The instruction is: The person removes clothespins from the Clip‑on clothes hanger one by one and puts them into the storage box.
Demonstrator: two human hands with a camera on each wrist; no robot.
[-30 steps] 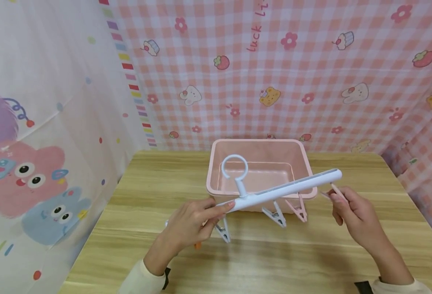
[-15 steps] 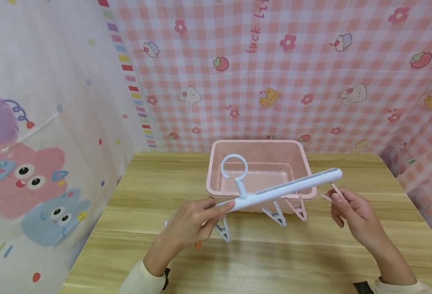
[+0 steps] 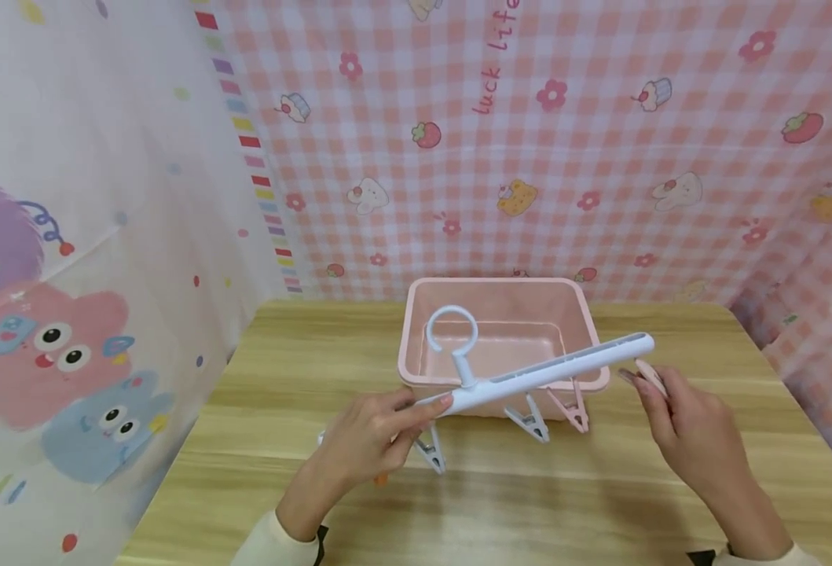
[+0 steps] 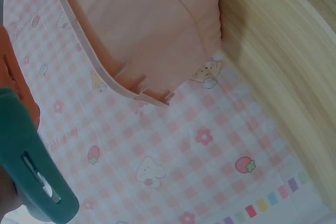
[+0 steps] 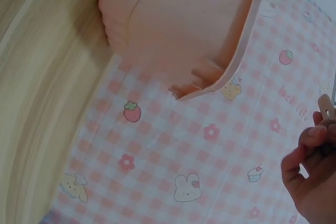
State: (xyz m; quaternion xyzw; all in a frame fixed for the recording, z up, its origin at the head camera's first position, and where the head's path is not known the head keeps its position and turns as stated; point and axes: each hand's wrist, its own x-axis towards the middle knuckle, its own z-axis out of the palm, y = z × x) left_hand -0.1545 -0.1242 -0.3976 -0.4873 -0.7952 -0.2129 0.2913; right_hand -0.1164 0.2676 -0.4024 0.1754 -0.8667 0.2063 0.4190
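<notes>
My left hand grips the left part of a light-blue clip hanger, held tilted with its right end higher. Its ring-shaped hook stands up beside that hand. From the bar hang light-blue clips and a pink clip. My right hand pinches a pale pink clip just under the bar's right end; whether it is fixed to the bar cannot be told. In the left wrist view a green clip and an orange clip show, mostly hidden by my left hand in the head view.
A pink plastic bin stands behind the hanger on the wooden table. Pink checked cloth hangs at the back and right, and white printed cloth covers the left.
The head view has tipped up slightly. In my right hand the pink clip has turned a little and the fingers have shifted on it. The left hand keeps its hold on the hanger.
</notes>
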